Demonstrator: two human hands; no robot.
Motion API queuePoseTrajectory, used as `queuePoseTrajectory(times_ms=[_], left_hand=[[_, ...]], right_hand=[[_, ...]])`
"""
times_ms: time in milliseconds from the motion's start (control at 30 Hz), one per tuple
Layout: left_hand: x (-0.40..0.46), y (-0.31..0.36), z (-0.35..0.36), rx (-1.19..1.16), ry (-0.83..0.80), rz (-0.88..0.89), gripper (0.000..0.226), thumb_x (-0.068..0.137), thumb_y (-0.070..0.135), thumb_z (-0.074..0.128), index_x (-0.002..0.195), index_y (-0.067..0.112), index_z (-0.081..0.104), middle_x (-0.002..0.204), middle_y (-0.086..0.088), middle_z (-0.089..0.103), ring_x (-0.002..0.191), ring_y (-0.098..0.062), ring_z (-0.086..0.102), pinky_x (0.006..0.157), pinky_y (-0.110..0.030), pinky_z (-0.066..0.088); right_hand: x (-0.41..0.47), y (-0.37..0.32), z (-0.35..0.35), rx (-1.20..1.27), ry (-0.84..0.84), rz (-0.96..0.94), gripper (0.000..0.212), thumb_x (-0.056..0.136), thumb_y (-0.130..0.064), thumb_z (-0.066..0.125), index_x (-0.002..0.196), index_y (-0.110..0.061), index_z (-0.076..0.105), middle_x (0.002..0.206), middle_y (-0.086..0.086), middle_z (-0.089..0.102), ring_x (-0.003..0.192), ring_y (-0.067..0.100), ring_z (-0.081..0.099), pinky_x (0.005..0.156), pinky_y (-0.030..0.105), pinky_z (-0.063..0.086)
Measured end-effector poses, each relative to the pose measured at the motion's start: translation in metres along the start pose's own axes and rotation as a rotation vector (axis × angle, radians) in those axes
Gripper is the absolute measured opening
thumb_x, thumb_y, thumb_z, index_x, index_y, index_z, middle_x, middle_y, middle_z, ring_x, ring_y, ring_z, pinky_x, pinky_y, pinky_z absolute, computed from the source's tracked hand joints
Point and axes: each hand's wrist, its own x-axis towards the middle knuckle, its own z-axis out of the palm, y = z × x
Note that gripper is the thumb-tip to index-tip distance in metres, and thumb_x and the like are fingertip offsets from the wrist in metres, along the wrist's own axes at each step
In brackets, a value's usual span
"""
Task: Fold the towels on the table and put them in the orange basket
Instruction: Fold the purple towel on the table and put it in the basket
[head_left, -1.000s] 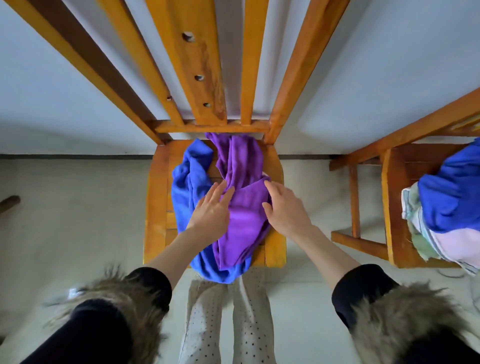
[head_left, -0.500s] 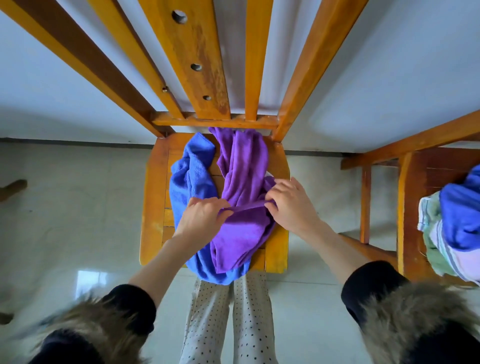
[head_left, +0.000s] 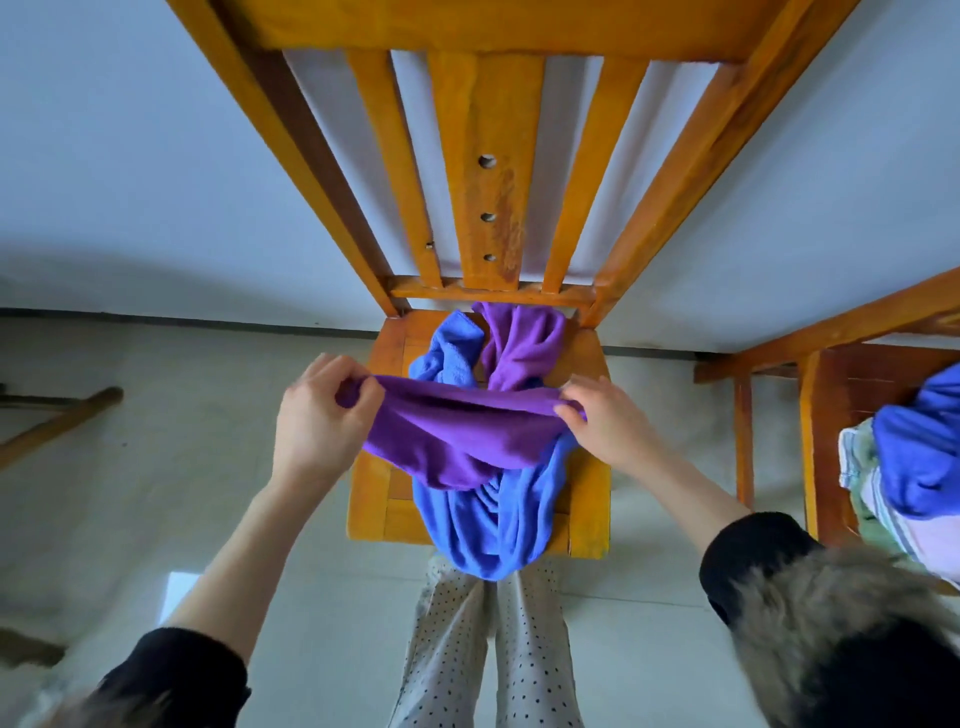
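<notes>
Left hand (head_left: 317, 415) and right hand (head_left: 605, 423) are held apart, each pinching one end of the purple towel (head_left: 457, 441), stretched between them above the wooden chair (head_left: 587, 493). The blue towel (head_left: 493, 519) lies on the seat beneath, its near end overhanging the front edge

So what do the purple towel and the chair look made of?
Purple towel: soft, matte fabric with a fine nap, probably microfibre or fleece; it sags and creases between the left hand and right hand. Chair: wood with a glossy orange varnish; grain and worn patches show.
</notes>
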Motion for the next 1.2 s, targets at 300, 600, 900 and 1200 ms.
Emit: queuePoseTrajectory(times_ms=[300,600,900,1200], left_hand=[[-0.017,-0.04,-0.003,0.19,-0.134,-0.151,0.016,0.091,0.019,0.056,0.095,0.009,0.068,0.097,-0.011,0.059,0.081,-0.03,0.058,0.073,-0.039,0.048],[0.018,-0.027,0.021,-0.108,-0.094,-0.178,0.032,0.092,0.016,0.053,0.123,0.012,0.057,0.115,-0.007,0.065,0.106,-0.023,0.059,0.086,-0.023,0.041],[-0.068,-0.109,0.086,0.311,-0.624,0.131,0.041,0.083,-0.007,0.047,0.115,0.012,0.063,0.12,-0.008,0.059,0.11,-0.028,0.055,0.087,-0.037,0.044],[-0.072,-0.144,0.14,0.469,-0.562,0.335,0.055,0.07,-0.007,0.065,0.121,0.013,0.058,0.121,-0.016,0.056,0.104,-0.032,0.057,0.085,-0.047,0.045]], right_hand=[[-0.017,-0.059,-0.017,0.345,0.286,0.192,0.014,0.09,-0.018,0.057,0.091,-0.005,0.064,0.085,0.01,0.068,0.077,0.025,0.061,0.065,0.021,0.038],[0.015,-0.061,-0.004,0.216,0.405,0.34,0.035,0.089,-0.02,0.058,0.122,-0.007,0.056,0.118,0.015,0.058,0.11,0.029,0.052,0.092,0.039,0.043],[-0.037,-0.071,0.116,0.272,-0.069,0.301,0.017,0.091,-0.011,0.049,0.1,-0.003,0.062,0.101,0.014,0.065,0.099,0.03,0.058,0.083,0.04,0.043],[-0.033,-0.054,0.166,0.195,-0.024,0.103,0.045,0.09,-0.01,0.049,0.135,-0.014,0.043,0.129,0.004,0.049,0.119,0.022,0.044,0.094,0.034,0.039]])
